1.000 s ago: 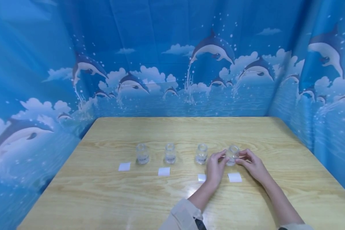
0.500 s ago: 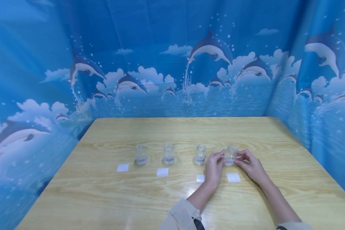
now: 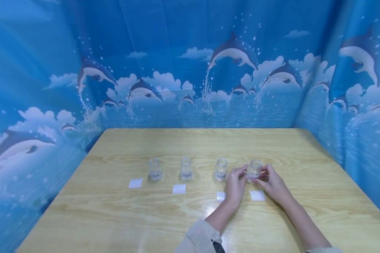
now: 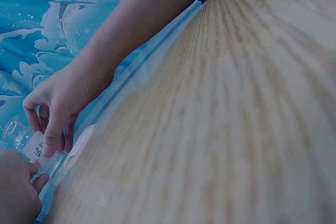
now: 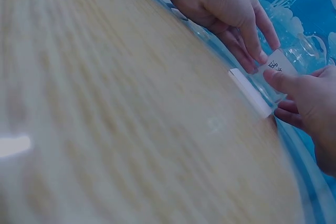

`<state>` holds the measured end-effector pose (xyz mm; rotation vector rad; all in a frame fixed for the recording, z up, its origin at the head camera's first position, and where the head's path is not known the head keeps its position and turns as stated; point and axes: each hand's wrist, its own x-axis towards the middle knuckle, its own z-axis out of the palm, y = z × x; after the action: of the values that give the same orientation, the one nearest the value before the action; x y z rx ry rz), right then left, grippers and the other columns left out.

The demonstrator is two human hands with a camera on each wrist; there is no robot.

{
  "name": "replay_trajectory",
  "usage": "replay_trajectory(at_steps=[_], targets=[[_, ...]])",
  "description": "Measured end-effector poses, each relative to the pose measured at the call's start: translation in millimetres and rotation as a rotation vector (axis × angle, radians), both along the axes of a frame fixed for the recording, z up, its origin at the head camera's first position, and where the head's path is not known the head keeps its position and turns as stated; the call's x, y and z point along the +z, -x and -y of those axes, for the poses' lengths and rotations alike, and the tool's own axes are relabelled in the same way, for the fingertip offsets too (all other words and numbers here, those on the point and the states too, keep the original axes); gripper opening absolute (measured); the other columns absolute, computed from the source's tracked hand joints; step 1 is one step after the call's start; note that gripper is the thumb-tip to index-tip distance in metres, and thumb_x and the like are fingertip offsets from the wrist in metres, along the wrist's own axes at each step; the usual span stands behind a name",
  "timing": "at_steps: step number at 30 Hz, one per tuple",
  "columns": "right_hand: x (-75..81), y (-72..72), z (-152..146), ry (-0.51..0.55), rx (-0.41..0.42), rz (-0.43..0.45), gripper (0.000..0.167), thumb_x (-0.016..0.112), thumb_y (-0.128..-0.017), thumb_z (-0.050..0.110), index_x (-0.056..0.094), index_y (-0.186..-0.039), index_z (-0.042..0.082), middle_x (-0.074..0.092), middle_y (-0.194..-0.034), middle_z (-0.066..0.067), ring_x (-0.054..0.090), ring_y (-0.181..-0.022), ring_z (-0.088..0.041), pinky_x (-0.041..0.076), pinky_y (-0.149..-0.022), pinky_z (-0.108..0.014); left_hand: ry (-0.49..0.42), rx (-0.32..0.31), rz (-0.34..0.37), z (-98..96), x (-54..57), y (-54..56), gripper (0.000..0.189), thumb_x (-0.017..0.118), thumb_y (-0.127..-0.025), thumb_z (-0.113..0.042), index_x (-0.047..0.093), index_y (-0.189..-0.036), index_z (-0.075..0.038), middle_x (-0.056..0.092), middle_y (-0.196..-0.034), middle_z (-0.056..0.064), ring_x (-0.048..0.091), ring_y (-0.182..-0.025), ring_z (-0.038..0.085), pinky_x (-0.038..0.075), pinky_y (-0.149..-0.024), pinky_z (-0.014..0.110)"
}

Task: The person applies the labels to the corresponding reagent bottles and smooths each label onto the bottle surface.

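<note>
A small clear glass bottle (image 3: 254, 167) stands at the right end of a row, between both hands. My left hand (image 3: 235, 185) holds its left side with thumb and fingertips. From the right, my right hand (image 3: 274, 185) grips the same bottle, its thumb lying across the lower front. Both wrist views show a white label (image 4: 34, 147) with handwritten dark characters on the glass, and the right thumb presses on it. Part of the label is hidden under that thumb. A white paper piece (image 3: 257, 195) lies on the table just in front of this bottle.
Similar glass bottles stand to the left: one close to my left hand (image 3: 221, 169), a middle bottle (image 3: 186, 169) and a far-left bottle (image 3: 155, 169). White paper pieces (image 3: 179, 189) lie before them on the wooden table (image 3: 190, 144). A blue dolphin curtain (image 3: 190, 63) surrounds the table.
My right hand has shifted a little left, and its thumb has slid from the bottle's side across its lower front. The left hand keeps its place at the bottle.
</note>
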<state>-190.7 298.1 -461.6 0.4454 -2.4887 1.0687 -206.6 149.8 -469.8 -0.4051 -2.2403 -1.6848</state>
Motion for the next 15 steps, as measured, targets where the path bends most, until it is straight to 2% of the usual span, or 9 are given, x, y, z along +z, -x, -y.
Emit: replay_trajectory(at_steps=[5,10,12,15], targets=[[2.7,0.2,-4.7,-0.014,0.059,-0.061,0.032,0.067,-0.077,-0.01,0.046,-0.1,-0.006,0.06,-0.088,-0.016,0.062,-0.077,-0.03,0.054,-0.069,-0.029,-0.023,-0.015,0.012,-0.1,0.6,0.3,0.04,0.07,-0.076,0.001,0.064,-0.114,-0.011,0.064,-0.101,0.005,0.061,-0.089,0.011,0.048,-0.073,0.014],[4.1,-0.4,-7.7,0.029,0.048,-0.019,0.022,0.061,-0.082,-0.009,0.048,-0.1,-0.006,0.059,-0.095,-0.019,0.059,-0.081,-0.024,0.049,-0.074,-0.017,-0.058,-0.03,0.042,0.0,1.3,0.2,0.038,0.071,-0.077,-0.004,0.064,-0.114,-0.011,0.063,-0.103,0.004,0.061,-0.089,0.011,0.048,-0.072,0.013],[3.7,-0.7,-8.2,0.038,0.039,0.002,0.021,0.059,-0.084,-0.008,0.048,-0.101,-0.006,0.059,-0.097,-0.02,0.058,-0.082,-0.023,0.049,-0.075,-0.017,-0.07,-0.034,0.051,0.2,1.7,-0.2,0.037,0.071,-0.077,-0.006,0.064,-0.113,-0.01,0.063,-0.103,0.004,0.061,-0.089,0.01,0.047,-0.072,0.013],[1.9,-0.9,-8.0,0.048,0.025,0.035,0.023,0.062,-0.084,-0.003,0.047,-0.101,-0.006,0.057,-0.097,-0.02,0.058,-0.083,-0.026,0.052,-0.075,-0.026,-0.074,-0.038,0.058,0.2,2.2,-1.0,0.036,0.071,-0.077,-0.008,0.064,-0.113,-0.009,0.064,-0.102,0.005,0.06,-0.089,0.009,0.047,-0.073,0.013]])
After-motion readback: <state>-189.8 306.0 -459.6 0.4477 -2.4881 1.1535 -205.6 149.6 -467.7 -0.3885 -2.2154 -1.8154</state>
